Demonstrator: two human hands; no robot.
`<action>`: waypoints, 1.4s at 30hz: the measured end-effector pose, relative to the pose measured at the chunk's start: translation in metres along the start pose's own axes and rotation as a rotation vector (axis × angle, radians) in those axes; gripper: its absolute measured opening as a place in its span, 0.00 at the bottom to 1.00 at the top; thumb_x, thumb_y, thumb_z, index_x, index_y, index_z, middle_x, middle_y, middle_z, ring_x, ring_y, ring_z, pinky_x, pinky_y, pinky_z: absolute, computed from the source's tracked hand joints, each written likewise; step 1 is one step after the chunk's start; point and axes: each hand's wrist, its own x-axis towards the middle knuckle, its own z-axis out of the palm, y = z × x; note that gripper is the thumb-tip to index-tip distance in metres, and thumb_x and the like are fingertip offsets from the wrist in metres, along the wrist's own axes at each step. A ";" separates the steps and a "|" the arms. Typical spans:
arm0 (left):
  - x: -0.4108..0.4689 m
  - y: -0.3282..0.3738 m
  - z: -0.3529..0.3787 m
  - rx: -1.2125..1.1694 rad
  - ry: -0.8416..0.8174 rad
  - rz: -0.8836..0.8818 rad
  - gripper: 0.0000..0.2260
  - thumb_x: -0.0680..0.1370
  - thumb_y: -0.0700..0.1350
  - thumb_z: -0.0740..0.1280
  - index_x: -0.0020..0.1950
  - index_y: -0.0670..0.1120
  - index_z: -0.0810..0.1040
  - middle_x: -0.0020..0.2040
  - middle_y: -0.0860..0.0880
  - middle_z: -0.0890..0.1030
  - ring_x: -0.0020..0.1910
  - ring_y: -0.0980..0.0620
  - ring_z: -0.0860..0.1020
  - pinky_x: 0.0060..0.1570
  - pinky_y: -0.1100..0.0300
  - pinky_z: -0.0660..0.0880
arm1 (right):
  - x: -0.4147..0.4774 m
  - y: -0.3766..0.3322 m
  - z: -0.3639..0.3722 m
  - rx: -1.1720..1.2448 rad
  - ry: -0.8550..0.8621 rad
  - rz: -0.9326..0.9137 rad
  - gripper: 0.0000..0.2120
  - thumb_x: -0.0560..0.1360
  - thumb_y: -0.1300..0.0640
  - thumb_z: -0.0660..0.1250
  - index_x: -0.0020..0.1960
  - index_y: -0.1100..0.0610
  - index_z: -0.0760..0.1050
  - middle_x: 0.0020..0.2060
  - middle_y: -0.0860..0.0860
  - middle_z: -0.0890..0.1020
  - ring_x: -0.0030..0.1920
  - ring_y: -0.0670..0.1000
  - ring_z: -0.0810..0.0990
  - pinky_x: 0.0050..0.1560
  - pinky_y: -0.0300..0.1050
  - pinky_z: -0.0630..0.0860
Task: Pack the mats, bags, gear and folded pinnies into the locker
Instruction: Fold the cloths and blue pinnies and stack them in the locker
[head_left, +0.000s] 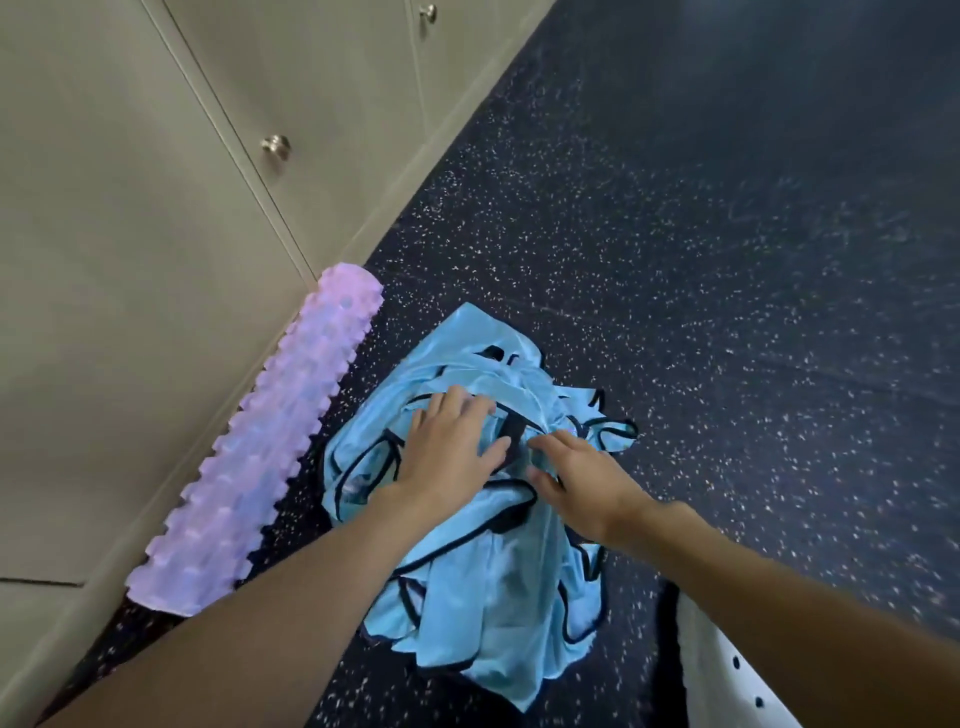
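Dark speckled floor (675, 208), white dotted fabric (724, 675).

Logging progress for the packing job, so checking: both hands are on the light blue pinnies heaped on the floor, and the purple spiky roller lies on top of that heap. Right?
Not quite. The head view shows the purple spiky roller beside the light blue pinnies, along the lockers, not on top. The left hand and right hand are both on the heap.

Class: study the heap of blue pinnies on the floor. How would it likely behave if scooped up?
Probably floppy: the pinnies lie crumpled in loose folds, so edges would droop. Likely light, since the cloth looks thin. The sheen and separate layers hint that pieces may slide apart when lifted.
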 end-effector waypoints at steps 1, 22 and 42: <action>0.007 0.002 0.000 0.000 0.026 -0.010 0.23 0.79 0.60 0.64 0.70 0.52 0.71 0.68 0.50 0.70 0.69 0.49 0.67 0.67 0.52 0.63 | 0.003 0.001 -0.002 0.019 0.025 0.007 0.22 0.83 0.47 0.56 0.74 0.55 0.64 0.66 0.52 0.71 0.67 0.55 0.70 0.66 0.52 0.68; -0.058 -0.033 -0.018 -0.146 0.092 -0.094 0.20 0.76 0.65 0.65 0.39 0.50 0.68 0.33 0.58 0.65 0.33 0.56 0.66 0.48 0.54 0.67 | 0.023 -0.010 -0.013 0.245 0.142 -0.012 0.22 0.81 0.46 0.59 0.73 0.50 0.66 0.60 0.51 0.76 0.62 0.54 0.73 0.66 0.55 0.69; -0.101 -0.003 -0.199 -0.510 0.171 -0.127 0.11 0.71 0.34 0.73 0.37 0.48 0.76 0.36 0.47 0.79 0.34 0.48 0.73 0.40 0.54 0.72 | -0.020 -0.090 -0.135 0.252 0.411 -0.211 0.07 0.81 0.61 0.58 0.52 0.60 0.74 0.40 0.53 0.78 0.38 0.55 0.75 0.37 0.47 0.68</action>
